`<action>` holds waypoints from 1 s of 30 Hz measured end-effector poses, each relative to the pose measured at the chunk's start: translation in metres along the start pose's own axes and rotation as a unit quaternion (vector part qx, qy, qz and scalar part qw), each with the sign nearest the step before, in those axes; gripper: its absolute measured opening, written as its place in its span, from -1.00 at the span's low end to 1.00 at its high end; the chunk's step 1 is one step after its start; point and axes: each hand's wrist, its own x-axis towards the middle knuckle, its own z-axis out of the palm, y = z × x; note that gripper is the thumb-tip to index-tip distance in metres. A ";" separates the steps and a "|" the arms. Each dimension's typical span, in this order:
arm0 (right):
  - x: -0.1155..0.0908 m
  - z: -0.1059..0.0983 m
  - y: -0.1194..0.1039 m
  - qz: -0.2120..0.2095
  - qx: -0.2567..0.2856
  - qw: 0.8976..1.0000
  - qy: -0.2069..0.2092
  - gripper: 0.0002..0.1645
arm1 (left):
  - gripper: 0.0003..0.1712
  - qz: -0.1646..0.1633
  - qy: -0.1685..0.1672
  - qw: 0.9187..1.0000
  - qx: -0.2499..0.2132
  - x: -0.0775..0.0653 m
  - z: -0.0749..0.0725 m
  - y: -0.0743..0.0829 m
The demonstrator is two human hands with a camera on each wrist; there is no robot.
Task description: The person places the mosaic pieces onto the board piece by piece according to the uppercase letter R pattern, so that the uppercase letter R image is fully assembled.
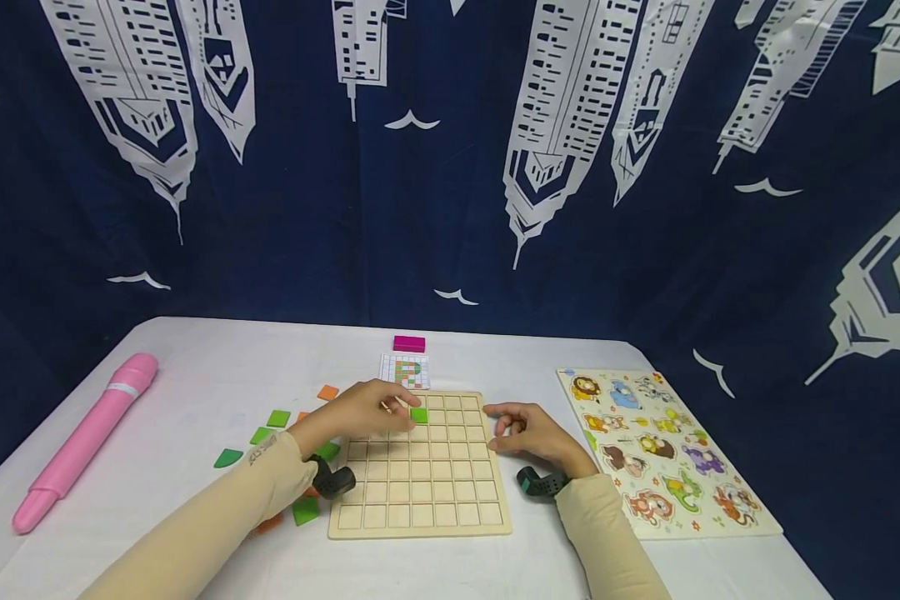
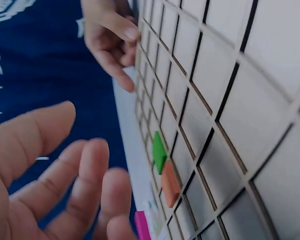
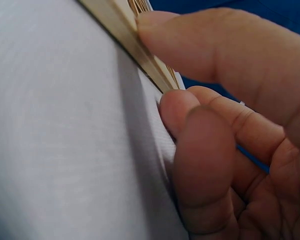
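Observation:
A wooden grid board (image 1: 420, 492) lies on the table. My left hand (image 1: 371, 408) hovers over its upper left part, fingers loosely bent and apart, with nothing between them. Close to those fingertips, a green square tile (image 1: 418, 415) sits in a cell of the top rows. In the left wrist view, an orange tile (image 2: 170, 184) lies right beside the green tile (image 2: 160, 152); the left hand hides it from the head view. At the board's right edge my right hand (image 1: 532, 433) rests with thumb and forefinger against the rim (image 3: 135, 55), its other fingers loosely curled.
Loose green tiles (image 1: 278, 418) and orange tiles (image 1: 327, 392) are scattered left of the board. Behind it lie a pattern card (image 1: 405, 372) and a magenta block (image 1: 409, 343). A pink stick-shaped object (image 1: 90, 442) is at far left, an animal puzzle board (image 1: 663, 450) at right.

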 end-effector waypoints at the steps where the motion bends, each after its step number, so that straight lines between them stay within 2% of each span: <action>1: 0.000 0.000 0.000 0.000 0.000 1.000 0.000 -0.21 | -0.55 0.020 -0.010 1.000 -0.012 -0.004 -0.002 -0.001; 6: 0.000 0.001 -0.001 -0.001 -0.001 1.000 -0.001 -0.22 | -0.55 0.100 -0.050 0.992 -0.060 -0.029 -0.009 -0.008; 9: 0.000 0.001 -0.001 -0.002 -0.001 1.000 -0.002 -0.23 | -0.53 0.113 -0.050 0.990 -0.073 -0.047 -0.014 -0.015; 16: -0.001 0.000 -0.002 -0.002 -0.001 1.000 -0.002 -0.22 | -0.53 0.100 -0.027 0.990 -0.096 -0.087 -0.027 -0.031; 21: -0.001 0.001 -0.002 -0.002 -0.005 1.000 -0.003 -0.22 | -0.55 0.090 -0.009 0.991 -0.100 -0.110 -0.036 -0.045; 26: -0.001 0.001 -0.002 -0.004 -0.005 1.000 -0.003 -0.22 | -0.57 0.095 0.013 0.991 -0.094 -0.127 -0.043 -0.055; 30: -0.002 0.001 -0.002 -0.006 -0.002 1.000 -0.004 -0.21 | -0.58 0.096 0.019 0.991 -0.096 -0.133 -0.047 -0.059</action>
